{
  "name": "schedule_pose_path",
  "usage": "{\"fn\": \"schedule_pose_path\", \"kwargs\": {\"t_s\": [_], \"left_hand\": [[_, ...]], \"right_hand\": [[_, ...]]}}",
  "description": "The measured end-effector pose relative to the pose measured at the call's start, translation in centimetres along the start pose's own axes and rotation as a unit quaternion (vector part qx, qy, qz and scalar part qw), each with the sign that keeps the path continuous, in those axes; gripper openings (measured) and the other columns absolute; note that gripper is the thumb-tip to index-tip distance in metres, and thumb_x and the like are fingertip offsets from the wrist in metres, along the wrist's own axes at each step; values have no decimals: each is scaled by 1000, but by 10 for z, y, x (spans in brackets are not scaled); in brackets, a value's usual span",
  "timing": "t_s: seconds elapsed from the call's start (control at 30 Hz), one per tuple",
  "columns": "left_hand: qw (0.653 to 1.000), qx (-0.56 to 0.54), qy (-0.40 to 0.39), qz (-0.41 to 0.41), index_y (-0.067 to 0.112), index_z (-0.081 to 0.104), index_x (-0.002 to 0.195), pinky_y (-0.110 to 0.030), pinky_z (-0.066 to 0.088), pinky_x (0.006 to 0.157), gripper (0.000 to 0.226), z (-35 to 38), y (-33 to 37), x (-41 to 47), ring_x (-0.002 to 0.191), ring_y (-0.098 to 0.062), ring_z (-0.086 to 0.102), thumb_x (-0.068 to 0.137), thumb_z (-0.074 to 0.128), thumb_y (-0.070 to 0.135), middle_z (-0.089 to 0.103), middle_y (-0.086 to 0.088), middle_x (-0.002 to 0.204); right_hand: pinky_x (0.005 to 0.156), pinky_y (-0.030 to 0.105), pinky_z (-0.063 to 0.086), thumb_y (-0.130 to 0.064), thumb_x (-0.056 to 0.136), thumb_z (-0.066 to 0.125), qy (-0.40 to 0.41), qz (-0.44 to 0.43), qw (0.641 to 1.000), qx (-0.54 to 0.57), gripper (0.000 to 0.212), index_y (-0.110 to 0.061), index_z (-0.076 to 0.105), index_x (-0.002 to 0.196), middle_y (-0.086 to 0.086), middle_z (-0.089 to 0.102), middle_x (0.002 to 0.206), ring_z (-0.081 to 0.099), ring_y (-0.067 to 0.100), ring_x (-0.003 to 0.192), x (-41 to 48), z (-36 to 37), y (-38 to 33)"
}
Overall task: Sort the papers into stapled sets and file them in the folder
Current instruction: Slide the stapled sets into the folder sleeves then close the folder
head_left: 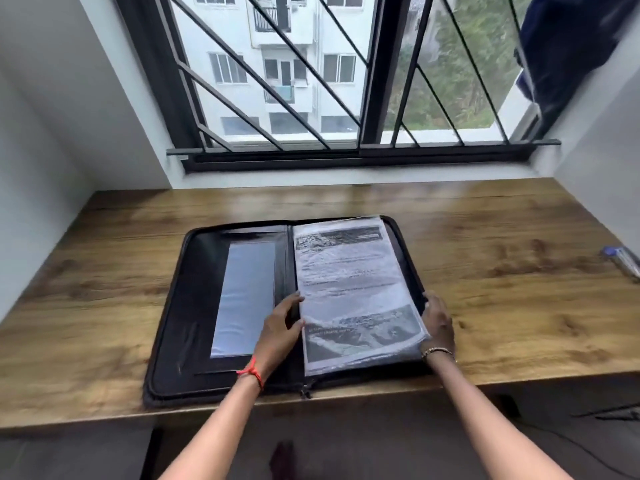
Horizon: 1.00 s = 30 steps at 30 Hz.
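Observation:
A black zip folder [194,306] lies open on the wooden desk near its front edge. Its left half shows a clear pocket [244,296]. On its right half lies a stack of clear sleeves with printed papers [353,292] inside. My left hand [278,332] rests at the spine, fingers touching the left edge of the sleeves. My right hand [438,322] is at the sleeves' lower right edge, with its fingers curled at the folder's right side. Motion blur hides whether either hand pinches the sleeves.
The wooden desk [502,271] fills the alcove below a barred window [311,81]. A stapler [623,261] lies at the desk's right edge. White walls close in on both sides. A dark cloth [568,50] hangs at the upper right.

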State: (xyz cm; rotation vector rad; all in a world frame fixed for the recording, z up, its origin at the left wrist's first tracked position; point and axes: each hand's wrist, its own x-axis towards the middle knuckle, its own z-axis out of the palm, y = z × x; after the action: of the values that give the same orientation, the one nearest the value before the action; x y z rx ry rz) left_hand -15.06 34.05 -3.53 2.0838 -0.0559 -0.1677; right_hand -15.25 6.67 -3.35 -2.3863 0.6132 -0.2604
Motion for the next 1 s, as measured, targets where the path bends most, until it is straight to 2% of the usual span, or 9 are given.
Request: {"fn": "schedule_pose_path", "kwargs": {"t_s": [0.13,0.27,0.37,0.43,0.57,0.7,0.77,0.83,1.0], "left_hand": [[989,140,-34,45,20,29,145,-23,11,113,64,-1,-18,-10,137,2,10,90,57,37,15,19,146],[950,297,-40,91,23,5,148,-18,-11,112,98,9,-25,-19,138,1,-13,71,-4,82,-5,18,149],[937,336,-23,89,25,2,148,-13,-19,106,85,12,-24,-19,139,-1,-15,76,1,71,-10,17,149],[937,336,-20,91,26,1,148,-12,-20,106,80,14,-24,-18,140,-2,-14,78,4,65,-10,17,151],[940,324,-6,105,28,-4,145,-13,-17,108,74,17,-28,-18,141,-2,-11,80,7,63,-8,18,151],[968,226,9,106,25,4,145,-22,4,117,67,16,-31,-15,140,1,2,84,18,50,7,14,152],[981,161,32,105,18,13,145,-16,7,115,66,17,-32,-14,139,0,12,85,24,43,15,10,151],[985,127,52,100,14,20,145,-9,9,112,65,17,-31,-14,139,-5,18,86,27,40,19,8,149],[981,153,51,105,9,25,144,-10,8,112,67,18,-31,-12,140,-10,19,85,29,39,21,4,149]], "right_hand": [[85,39,42,7,89,42,76,89,988,104,26,10,61,106,30,61,111,56,42,104,10,-2,-16],[75,27,39,-1,84,53,40,158,977,140,23,6,69,98,23,68,103,61,31,95,30,-9,-16],[70,29,39,-6,85,53,1,155,983,104,22,9,69,90,20,69,101,61,36,92,43,-15,-20],[66,30,35,-9,88,49,-21,138,989,58,23,6,63,77,28,45,74,57,36,79,43,-17,-32],[83,34,43,-6,94,40,-39,-30,999,-7,26,2,63,100,25,61,105,57,35,103,11,0,-65],[113,25,17,-7,97,36,-112,-250,961,-43,40,2,41,135,16,35,147,31,26,138,-51,54,-89],[113,33,27,-11,93,35,-151,-296,941,-71,43,0,45,134,13,39,145,36,24,136,-70,78,-93],[107,34,35,-21,85,34,-188,-300,927,-126,48,-4,59,123,9,54,134,51,21,124,-82,98,-96],[112,34,5,-26,81,30,-246,-284,896,-235,55,-10,59,125,3,56,132,51,16,125,-90,111,-94]]}}
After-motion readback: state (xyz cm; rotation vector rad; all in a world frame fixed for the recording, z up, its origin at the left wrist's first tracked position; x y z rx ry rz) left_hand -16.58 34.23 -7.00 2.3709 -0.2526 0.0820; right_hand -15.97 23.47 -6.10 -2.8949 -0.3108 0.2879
